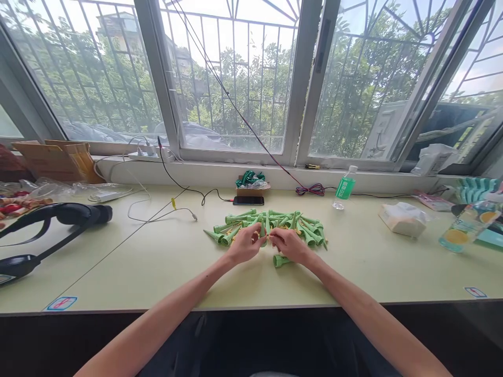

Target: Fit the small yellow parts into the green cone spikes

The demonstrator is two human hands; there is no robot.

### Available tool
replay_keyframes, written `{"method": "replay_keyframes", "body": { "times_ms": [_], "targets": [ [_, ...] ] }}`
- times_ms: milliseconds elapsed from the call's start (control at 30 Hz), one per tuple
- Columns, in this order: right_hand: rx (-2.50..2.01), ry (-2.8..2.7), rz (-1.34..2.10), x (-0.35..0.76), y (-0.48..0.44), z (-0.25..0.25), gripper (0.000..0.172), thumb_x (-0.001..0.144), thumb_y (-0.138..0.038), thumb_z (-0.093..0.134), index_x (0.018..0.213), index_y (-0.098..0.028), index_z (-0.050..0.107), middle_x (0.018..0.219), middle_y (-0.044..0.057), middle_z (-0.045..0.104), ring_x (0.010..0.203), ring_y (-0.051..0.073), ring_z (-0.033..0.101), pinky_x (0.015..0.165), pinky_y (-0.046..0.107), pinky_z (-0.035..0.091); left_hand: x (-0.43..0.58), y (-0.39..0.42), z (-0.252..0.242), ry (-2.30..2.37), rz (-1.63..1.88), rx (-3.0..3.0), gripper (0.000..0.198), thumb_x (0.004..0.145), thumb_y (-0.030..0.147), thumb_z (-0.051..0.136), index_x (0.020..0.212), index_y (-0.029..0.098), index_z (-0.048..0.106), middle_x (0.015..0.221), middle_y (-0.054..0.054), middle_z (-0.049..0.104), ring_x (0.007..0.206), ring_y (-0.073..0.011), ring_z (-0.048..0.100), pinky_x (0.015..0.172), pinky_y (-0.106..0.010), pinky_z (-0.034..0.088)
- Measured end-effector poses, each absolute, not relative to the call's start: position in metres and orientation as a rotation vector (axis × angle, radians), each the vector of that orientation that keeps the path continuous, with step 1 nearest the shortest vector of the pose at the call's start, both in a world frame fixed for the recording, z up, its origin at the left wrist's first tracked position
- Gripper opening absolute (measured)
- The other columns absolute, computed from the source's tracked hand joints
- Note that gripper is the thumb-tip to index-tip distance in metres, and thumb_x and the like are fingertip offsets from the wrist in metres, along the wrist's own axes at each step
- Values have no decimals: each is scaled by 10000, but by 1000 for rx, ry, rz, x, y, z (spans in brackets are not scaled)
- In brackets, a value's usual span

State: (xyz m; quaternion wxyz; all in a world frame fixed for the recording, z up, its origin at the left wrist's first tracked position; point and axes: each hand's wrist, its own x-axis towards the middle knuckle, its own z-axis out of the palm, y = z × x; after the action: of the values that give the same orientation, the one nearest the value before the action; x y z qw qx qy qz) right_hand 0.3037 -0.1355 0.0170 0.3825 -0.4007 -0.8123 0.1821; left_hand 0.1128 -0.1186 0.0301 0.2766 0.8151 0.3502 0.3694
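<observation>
A pile of pale green plastic watering spikes (310, 230) lies on the table in front of me, with small yellow pieces among them. My left hand (247, 245) is closed round one green spike (263, 230), held upright with its tip up. From the right, my right hand (288, 243) meets it, its fingertips pinched together against the spike's side. Whatever those fingertips hold is too small to make out. Just below my right hand lies a loose green spike (280, 261), its wide open end facing left.
Behind the pile lie a phone (248, 200) on a cable and a small box (251, 182) with green stuff. A bottle (345, 188), a tissue pack (403, 219) and a jug (467, 228) stand to the right. Black headphones (58, 225) and cables (161, 212) lie left.
</observation>
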Motion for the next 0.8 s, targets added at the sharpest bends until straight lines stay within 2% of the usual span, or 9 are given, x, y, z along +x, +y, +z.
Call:
{"method": "replay_keyframes", "body": {
  "times_ms": [267, 600, 800],
  "targets": [
    [-1004, -2095, 428, 306, -133, 13, 242, 947, -258, 452, 732, -181, 530, 624, -11, 554, 559, 114, 477, 573, 224, 378, 112, -121, 32, 915, 981, 2127, 169, 855, 339, 541, 862, 172, 567, 743, -8, 626, 514, -91, 542, 487, -214, 451],
    [-1022, -2143, 423, 308, -130, 10, 298, 945, -224, 416, 652, -186, 457, 577, -26, 498, 535, 103, 428, 553, 221, 331, 112, -123, 33, 890, 964, 2189, 107, 854, 285, 527, 852, 180, 548, 720, 7, 595, 547, -91, 535, 512, -209, 446],
    [-1042, -2137, 423, 308, -131, 11, 343, 963, -267, 407, 631, -186, 440, 551, -33, 479, 513, 98, 414, 546, 224, 320, 112, -122, 32, 869, 976, 2185, 107, 857, 281, 528, 865, 176, 550, 736, 3, 604, 547, -91, 539, 495, -204, 440]
  ]
}}
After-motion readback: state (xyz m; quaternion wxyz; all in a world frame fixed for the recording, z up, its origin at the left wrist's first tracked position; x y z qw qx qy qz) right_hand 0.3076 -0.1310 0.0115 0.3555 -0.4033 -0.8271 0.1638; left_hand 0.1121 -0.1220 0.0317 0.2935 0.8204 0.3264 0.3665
